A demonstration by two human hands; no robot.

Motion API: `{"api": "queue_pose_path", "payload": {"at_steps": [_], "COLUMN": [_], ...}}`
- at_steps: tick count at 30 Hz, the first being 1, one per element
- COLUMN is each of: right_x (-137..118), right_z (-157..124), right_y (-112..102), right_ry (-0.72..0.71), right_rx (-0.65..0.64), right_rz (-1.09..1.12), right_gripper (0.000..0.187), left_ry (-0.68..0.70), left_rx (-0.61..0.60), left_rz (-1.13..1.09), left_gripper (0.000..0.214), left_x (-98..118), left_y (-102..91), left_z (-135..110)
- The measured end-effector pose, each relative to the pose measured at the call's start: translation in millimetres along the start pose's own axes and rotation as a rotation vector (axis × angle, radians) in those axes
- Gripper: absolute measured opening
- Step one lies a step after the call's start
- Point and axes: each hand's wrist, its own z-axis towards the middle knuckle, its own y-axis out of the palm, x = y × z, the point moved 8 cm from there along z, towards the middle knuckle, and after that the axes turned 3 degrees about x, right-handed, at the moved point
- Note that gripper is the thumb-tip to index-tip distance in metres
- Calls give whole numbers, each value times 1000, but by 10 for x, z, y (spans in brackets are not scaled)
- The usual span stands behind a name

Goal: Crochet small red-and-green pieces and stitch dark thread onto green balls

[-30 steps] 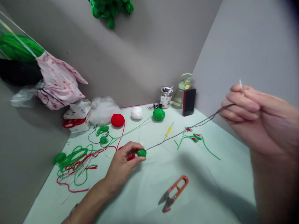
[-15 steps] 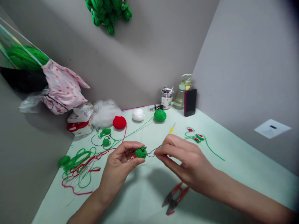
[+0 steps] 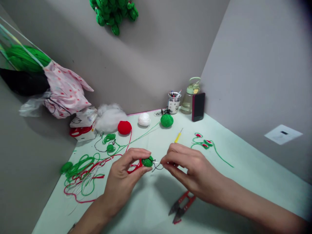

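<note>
My left hand [image 3: 126,169] pinches a small green crocheted piece [image 3: 147,161] between thumb and fingers above the table. Red yarn [image 3: 134,167] shows behind that hand's thumb. To the right, the fingertips of my right hand [image 3: 185,165] are closed on a thin, bright needle [image 3: 156,162], whose visible length points at the piece's right side. Black thread [image 3: 158,167] loops between the piece and my right fingers. Whether the needle tip is inside the crochet, I cannot tell.
Red-handled thread snips [image 3: 182,206] lie below my right hand. A yellow-handled crochet hook [image 3: 178,136] lies beyond it. Tangled yarn [image 3: 84,175] spreads at left. Behind are a red yarn ball [image 3: 124,127], a green yarn ball [image 3: 167,120], a bottle [image 3: 187,100] and a phone [image 3: 198,107].
The black strands that ran between the piece and my right fingers now hang in a loose loop, and a bright needle shows there. The green piece has turned slightly; both hands stay nearly in place.
</note>
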Motion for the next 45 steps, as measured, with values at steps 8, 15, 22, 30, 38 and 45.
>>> {"api": "queue_pose_path", "payload": {"at_steps": [8, 15, 22, 30, 38, 45], "right_x": [261, 381, 551, 183, -4, 449], "right_z": [67, 46, 2, -58, -17, 103], "right_y": [112, 198, 329, 370, 129, -587], "right_ry": [298, 345, 575, 63, -41, 347], "right_rx": [-93, -50, -62, -59, 119, 242], "right_rz": [487, 526, 606, -1, 155, 943], "right_gripper": [14, 13, 2, 14, 10, 14], "left_ry": [-226, -287, -125, -133, -79, -198], "left_rx": [-33, -4, 65, -36, -274, -296], "left_rz": [-263, -274, -30, 66, 232, 262], "left_gripper": [28, 27, 21, 16, 14, 17], "left_x": [-181, -253, -86, -278, -520, -780], "left_y": [129, 129, 67, 209, 383, 310], "left_z": [-58, -59, -58, -83, -139, -131]}}
